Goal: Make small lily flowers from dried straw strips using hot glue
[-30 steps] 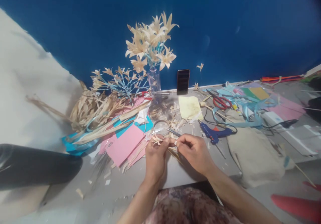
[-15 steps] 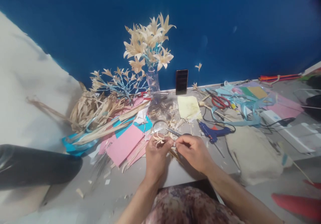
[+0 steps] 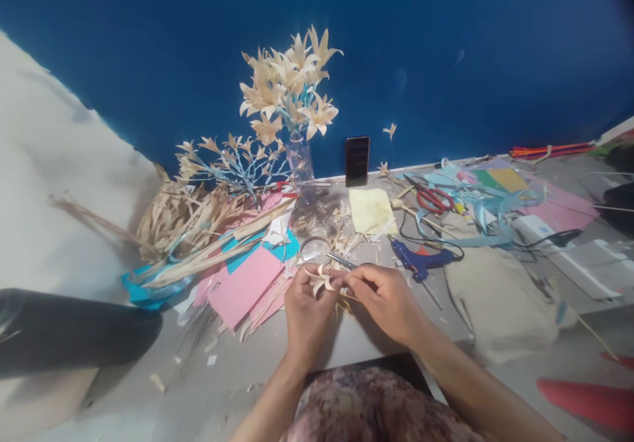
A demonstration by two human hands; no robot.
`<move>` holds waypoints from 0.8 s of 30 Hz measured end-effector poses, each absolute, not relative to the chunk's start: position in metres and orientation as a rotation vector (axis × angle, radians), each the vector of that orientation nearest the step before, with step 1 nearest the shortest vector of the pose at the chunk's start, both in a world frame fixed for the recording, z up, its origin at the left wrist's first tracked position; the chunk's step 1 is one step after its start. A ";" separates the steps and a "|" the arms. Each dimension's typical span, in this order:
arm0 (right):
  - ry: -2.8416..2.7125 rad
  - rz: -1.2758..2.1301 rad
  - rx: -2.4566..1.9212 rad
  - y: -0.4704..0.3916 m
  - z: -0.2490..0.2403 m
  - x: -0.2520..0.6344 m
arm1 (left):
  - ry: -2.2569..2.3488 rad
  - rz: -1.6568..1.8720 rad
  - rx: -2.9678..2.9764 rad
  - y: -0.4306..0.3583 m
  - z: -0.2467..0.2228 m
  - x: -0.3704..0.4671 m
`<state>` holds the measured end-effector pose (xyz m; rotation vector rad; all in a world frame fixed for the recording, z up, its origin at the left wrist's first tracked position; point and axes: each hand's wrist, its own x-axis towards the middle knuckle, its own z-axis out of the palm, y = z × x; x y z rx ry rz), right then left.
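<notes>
Near the table's front edge my two hands meet. A small cream flower (image 3: 321, 277) with curled petals is pinched in my left hand (image 3: 308, 306). Its base lies between the fingers. My right hand (image 3: 389, 300) is closed right beside it, fingertips at the flower's base, and the small part they pinch is too small to name. Just beyond the hands lie a tape ring (image 3: 313, 249) and a thin metal tool (image 3: 341, 260), partly hidden by my right hand.
A clear vase (image 3: 302, 168) of cream flowers stands at the back, beside a phone (image 3: 357, 161). Pink paper (image 3: 246, 287) and dried husks (image 3: 166, 221) lie left. A blue glue gun (image 3: 421, 257), red-handled scissors (image 3: 434, 200) and beige cloth (image 3: 500, 303) lie right.
The flower has turned in my left hand, so its petals now open more to the upper right. Both hands remain together in nearly the same place. The view has shifted slightly.
</notes>
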<state>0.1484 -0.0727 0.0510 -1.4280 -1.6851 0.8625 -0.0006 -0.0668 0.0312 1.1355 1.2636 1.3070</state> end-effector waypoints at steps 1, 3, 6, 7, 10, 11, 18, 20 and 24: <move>-1.706 0.816 -1.447 -0.073 0.052 0.148 | 1.264 1.305 1.135 -0.067 0.030 0.000; -1.723 0.750 -1.486 -0.074 0.054 0.147 | 1.271 1.301 1.115 -0.068 0.029 0.000; -1.722 0.720 -1.514 -0.074 0.054 0.146 | 1.295 1.318 1.073 -0.068 0.030 0.001; -1.720 0.721 -1.515 -0.074 0.053 0.145 | 1.299 1.329 1.058 -0.068 0.030 0.002; -1.710 0.731 -1.514 -0.073 0.052 0.144 | 1.314 1.368 1.053 -0.068 0.032 0.003; -1.708 0.734 -1.515 -0.073 0.051 0.144 | 1.326 1.382 1.071 -0.069 0.032 0.003; -1.716 0.728 -1.523 -0.074 0.050 0.143 | 1.545 1.424 1.351 -0.071 0.027 0.001; -1.724 0.725 -1.520 -0.074 0.049 0.143 | 1.519 1.429 1.363 -0.072 0.026 0.001; -1.712 0.754 -1.499 -0.075 0.046 0.141 | 1.412 1.466 1.344 -0.072 0.026 0.002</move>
